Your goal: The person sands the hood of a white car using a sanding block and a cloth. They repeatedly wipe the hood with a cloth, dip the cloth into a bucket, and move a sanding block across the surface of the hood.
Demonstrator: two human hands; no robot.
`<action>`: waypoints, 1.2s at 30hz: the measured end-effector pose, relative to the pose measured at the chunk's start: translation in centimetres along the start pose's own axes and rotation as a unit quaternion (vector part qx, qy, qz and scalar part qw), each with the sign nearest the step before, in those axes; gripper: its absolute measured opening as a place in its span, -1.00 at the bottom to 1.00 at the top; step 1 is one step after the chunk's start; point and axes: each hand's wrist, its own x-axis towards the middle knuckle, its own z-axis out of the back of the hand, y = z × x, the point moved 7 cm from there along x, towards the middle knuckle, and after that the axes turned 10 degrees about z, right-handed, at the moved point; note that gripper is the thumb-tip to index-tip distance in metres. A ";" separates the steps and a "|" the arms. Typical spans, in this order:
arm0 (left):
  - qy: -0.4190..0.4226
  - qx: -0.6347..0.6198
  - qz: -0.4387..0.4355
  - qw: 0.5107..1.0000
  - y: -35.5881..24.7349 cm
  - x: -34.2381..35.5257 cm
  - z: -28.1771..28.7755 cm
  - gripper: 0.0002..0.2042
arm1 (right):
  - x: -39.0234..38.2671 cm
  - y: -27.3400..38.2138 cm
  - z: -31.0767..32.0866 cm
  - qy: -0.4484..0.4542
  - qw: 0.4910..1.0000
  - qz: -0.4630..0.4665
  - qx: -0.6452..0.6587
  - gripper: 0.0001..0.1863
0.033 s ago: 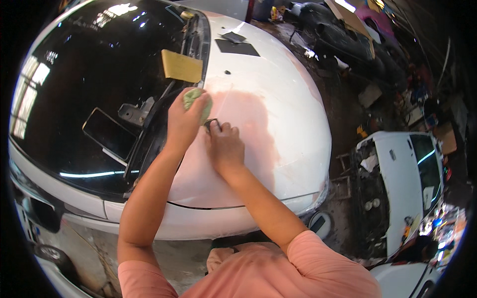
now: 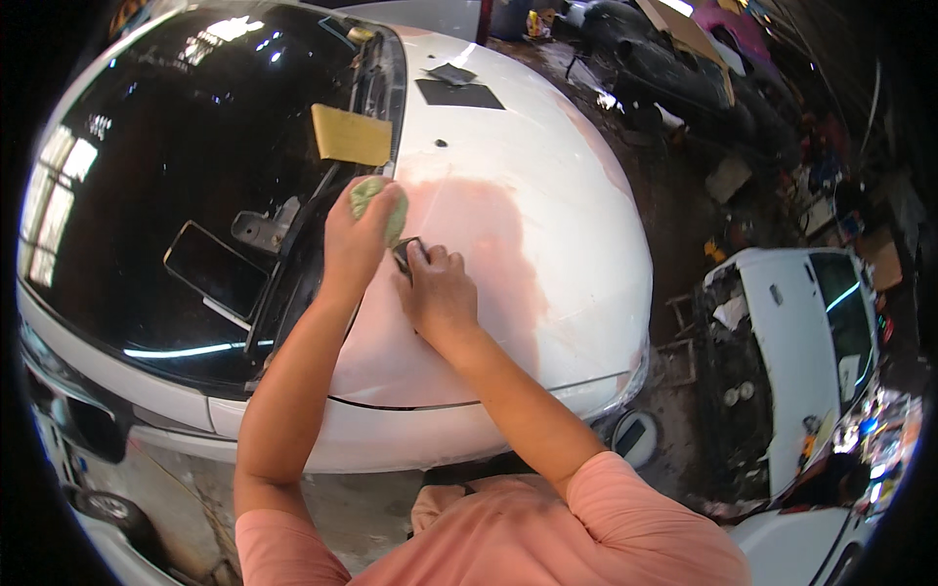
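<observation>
White bonnet (image 2: 547, 264) carried a pinkish sanded patch (image 2: 479, 234). Left hand (image 2: 357, 239) had its fingers curled shut around a green sponge (image 2: 376, 200), held at the bonnet's rear edge beside the windscreen (image 2: 176, 166). Right hand (image 2: 440, 293) lay fingers-down on the patch, pressing a small dark pad (image 2: 404, 252) flat against the panel, just beside the left hand. A yellow sheet (image 2: 352, 135) rested on the glass.

Single head-worn fisheye view, looking steeply down from above the person's shoulders, close over a white car bonnet (image 2: 508, 225) and dark windscreen (image 2: 176, 166); forearms enter from the lower edge; straight lines bend near the rim
</observation>
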 end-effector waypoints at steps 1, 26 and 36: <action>-0.004 -0.026 0.017 0.999 -0.1 -0.3 -0.1 -0.75 | -0.4 0.3 0.8 -0.001 0.999 0.010 0.043 -0.49; -0.061 0.787 0.099 0.606 8.3 -2.6 -6.4 -0.33 | -74.0 -58.0 4.5 -0.153 0.636 -0.690 0.311 -0.34; -0.233 0.601 0.158 0.748 4.9 -0.5 -6.7 -0.25 | -79.2 -64.6 -7.0 0.212 0.743 -0.631 0.068 -0.07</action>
